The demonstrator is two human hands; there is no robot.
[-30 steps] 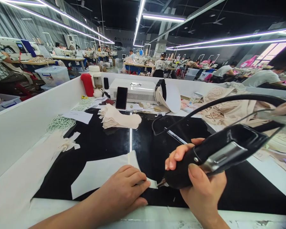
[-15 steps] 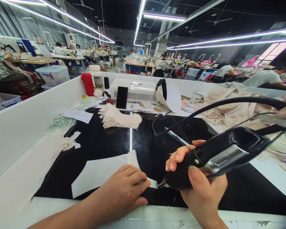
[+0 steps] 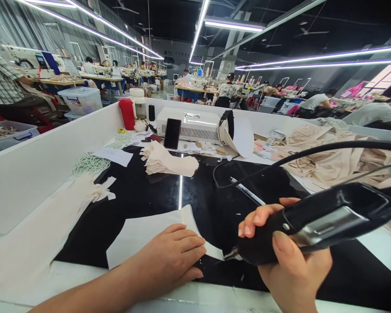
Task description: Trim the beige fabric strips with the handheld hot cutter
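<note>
A white, flat, curved-edged piece (image 3: 140,237) lies on the black work surface (image 3: 150,195), with a narrow cream strip along its right part. My left hand (image 3: 172,254) rests flat on it, fingers stretched out and pressing near its right end. My right hand (image 3: 295,265) is wrapped round a black corded hand tool (image 3: 332,221) with a silver plate on its side. The tool tilts down to the left, and its narrow metal tip (image 3: 232,255) meets the pointed right corner of the white piece. Whether the tip presses into the piece I cannot tell.
Cream cut pieces (image 3: 169,161) are stacked farther back, near a phone (image 3: 172,134) and a white vented box (image 3: 189,124). A clear pen (image 3: 247,191) lies behind the tool. Cream fabric (image 3: 332,145) heaps at right. The black cable (image 3: 299,156) arches over the surface.
The whole view has shifted slightly to the right. The tool's tip has moved a little right along with the corner of the white piece. Both hands keep their hold.
</note>
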